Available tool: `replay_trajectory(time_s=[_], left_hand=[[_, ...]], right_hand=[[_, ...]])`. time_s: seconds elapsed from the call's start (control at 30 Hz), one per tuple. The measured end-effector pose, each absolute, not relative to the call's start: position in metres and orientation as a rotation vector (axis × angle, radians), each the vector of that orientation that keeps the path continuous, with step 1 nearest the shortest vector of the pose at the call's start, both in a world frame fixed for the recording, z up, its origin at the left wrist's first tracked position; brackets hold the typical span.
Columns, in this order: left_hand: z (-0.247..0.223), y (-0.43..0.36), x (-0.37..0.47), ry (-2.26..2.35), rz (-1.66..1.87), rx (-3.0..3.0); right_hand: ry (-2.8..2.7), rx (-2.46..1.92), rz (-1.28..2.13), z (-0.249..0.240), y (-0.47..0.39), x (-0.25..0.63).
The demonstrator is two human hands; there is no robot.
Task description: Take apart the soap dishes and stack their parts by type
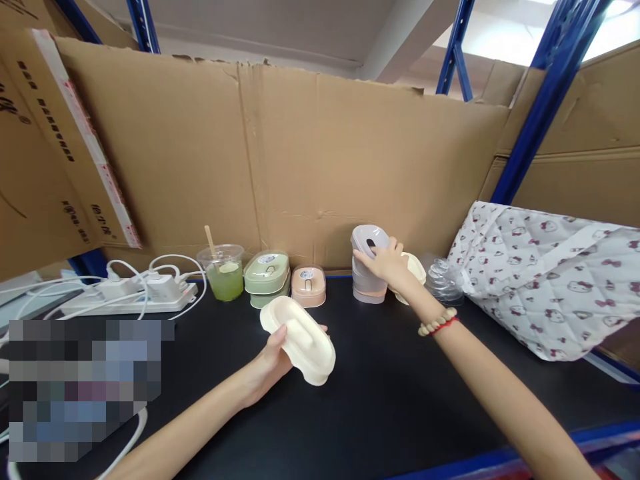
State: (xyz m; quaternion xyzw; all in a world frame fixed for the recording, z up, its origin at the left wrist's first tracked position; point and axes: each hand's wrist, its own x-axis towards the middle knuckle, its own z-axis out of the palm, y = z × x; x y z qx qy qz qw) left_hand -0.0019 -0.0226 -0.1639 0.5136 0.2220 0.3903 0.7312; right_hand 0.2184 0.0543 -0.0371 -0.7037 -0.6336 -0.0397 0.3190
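My left hand [273, 360] is closed around the edge of a cream oval plastic piece [316, 355], which has a raised block in its middle and is held tilted above the black table. At the back, my right hand [386, 260] grips the top lavender oval plastic piece [364, 235] of a stack [369, 283]. That top piece is tilted and has a dark opening; some of my fingers are hidden behind it. Beside the stack are more cream pieces [414, 268], partly covered by my right hand and arm. Clear plastic pieces [441, 280] lie farther right.
Green boxes [267, 272] with a clear lid and a pink box [309, 287] stand at the back. A cup of green drink [225, 277] stands left of them. A power strip [150, 300] with cables lies farther left. A patterned quilted bag [555, 280] leans at right. Cardboard [320, 153] walls the back.
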Motion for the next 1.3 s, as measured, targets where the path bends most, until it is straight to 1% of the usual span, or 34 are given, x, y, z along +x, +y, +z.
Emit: replay_trajectory(time_s=[0.1,0.17,0.23,0.37,0.43,0.47,0.53,0.63,0.73,0.83,0.97,1.1,1.3], left_hand=[[-0.168,-0.017,-0.005,0.434,0.894,1.123],[-0.166,-0.016,-0.006,0.383,0.925,1.112],[-0.159,-0.018,-0.006,0.346,0.970,1.092],[-0.145,-0.024,-0.002,0.314,1.025,1.027],[-0.143,-0.024,-0.001,0.319,1.021,0.991],[-0.143,-0.023,-0.001,0.336,1.016,0.970],[-0.144,-0.021,0.000,0.398,1.014,0.923],[-0.145,-0.020,0.002,0.510,1.030,0.847],[-0.143,-0.021,0.004,0.585,1.039,0.784],[-0.142,-0.023,0.006,0.594,1.017,0.782],[-0.150,-0.020,0.005,0.554,1.015,0.809],[-0.157,-0.017,0.006,0.550,0.987,0.818],[-0.155,-0.023,0.008,0.567,0.928,0.892]], right_hand=[[-1.689,-2.072,-0.109,-0.040,0.064,0.211],[-1.679,-2.040,-0.204,-0.045,0.057,0.208],[-1.767,-1.829,-0.318,-0.053,0.040,0.206],[-2.227,-1.143,-0.410,-0.079,-0.006,0.199],[-2.276,-1.051,-0.465,-0.091,-0.017,0.198],[-2.215,-1.117,-0.484,-0.096,-0.017,0.201],[-1.990,-1.386,-0.455,-0.103,-0.008,0.212],[-1.773,-1.734,-0.270,-0.112,0.014,0.235],[-1.760,-1.781,-0.162,-0.120,0.026,0.252],[-1.725,-1.767,-0.171,-0.120,0.023,0.258],[-1.710,-1.746,-0.244,-0.108,0.011,0.262],[-1.639,-1.732,-0.226,-0.084,0.001,0.270],[-1.611,-2.038,-0.098,-0.041,0.003,0.274]])
